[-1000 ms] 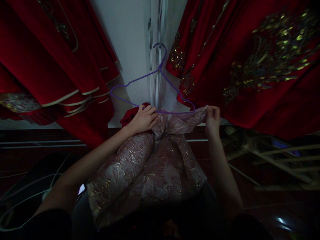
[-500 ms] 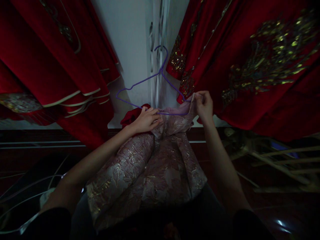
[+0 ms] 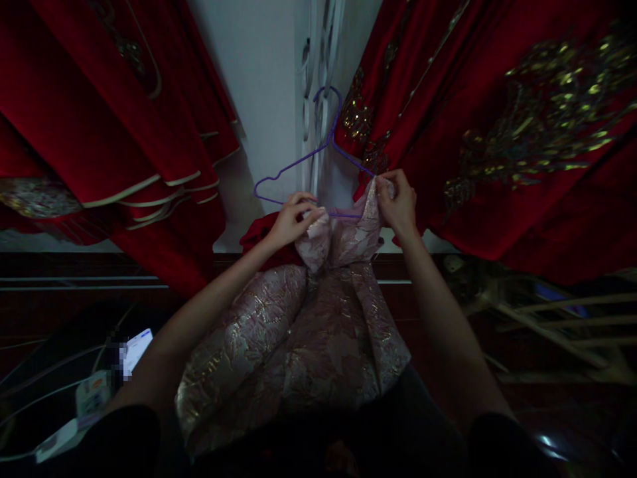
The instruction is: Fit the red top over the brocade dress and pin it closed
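Observation:
A pink brocade dress (image 3: pixel 333 332) with shiny gold leaf patterns lies across my lap, its bodice held up toward the wall. A purple hanger (image 3: pixel 298 161) sits at the bodice, its right arm running into the right shoulder and its left end sticking out bare. My left hand (image 3: pixel 294 220) pinches the dress's left upper edge, near the hanger's bottom bar. With thumb and fingers closed, my right hand (image 3: pixel 399 204) grips the right shoulder of the dress over the hanger's arm. The hanger's right tip is hidden by cloth and fingers.
Red garments (image 3: pixel 164 133) with pale trim hang at the left; a red sequinned garment (image 3: pixel 497 146) hangs at the right. Between them is a white wall (image 3: pixel 249 60). A bamboo-like rack (image 3: pixel 547 325) stands lower right. A lit phone (image 3: pixel 137 352) and cables lie lower left.
My left hand has gone from lying on the hanger bar to pinching the dress's left edge and lifting it. The hanger has shifted right. My right hand keeps its hold, slightly higher and further left.

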The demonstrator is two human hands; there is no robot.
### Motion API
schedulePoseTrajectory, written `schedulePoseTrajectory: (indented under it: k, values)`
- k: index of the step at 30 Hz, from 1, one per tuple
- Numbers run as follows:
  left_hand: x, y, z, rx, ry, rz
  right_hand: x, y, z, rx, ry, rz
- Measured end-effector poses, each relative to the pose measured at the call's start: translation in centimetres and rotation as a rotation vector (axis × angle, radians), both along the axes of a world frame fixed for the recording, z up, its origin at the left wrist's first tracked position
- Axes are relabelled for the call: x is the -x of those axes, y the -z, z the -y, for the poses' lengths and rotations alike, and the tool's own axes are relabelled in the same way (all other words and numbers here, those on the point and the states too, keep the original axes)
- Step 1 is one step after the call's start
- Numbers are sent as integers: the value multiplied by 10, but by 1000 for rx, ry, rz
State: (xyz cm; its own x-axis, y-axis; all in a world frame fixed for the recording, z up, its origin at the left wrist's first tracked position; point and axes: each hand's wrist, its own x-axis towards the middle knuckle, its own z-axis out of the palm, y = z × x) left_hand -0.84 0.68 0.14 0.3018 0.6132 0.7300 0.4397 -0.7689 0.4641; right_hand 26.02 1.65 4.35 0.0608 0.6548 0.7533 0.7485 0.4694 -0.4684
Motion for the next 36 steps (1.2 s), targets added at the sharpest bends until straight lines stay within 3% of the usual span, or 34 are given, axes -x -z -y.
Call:
schedulePoseTrajectory:
  k: [3,6,10,14,22,31,33,36]
  values:
    - [43,9,-22,52,-323,289,-4,-4,-3,12,-20,-17]
    - [89,30,-38,177,-480,448,-6,-5,-5,21,-45,-23]
    - [126,60,-47,275,-503,547,-7,-4,-7,-1,-34,-3]
    - [133,73,-50,319,-440,620,-7,-4,-8,7,-25,-12]
    - [131,64,-54,354,-385,647,-10,-7,-9,29,-12,5]
    - [112,18,-82,310,-231,650,-13,-13,-6,-10,-20,-1]
    - [113,20,-83,330,-206,700,-13,-14,-4,-19,-31,-8]
    - [120,37,-79,386,-237,789,-12,-13,-4,-28,-43,-18]
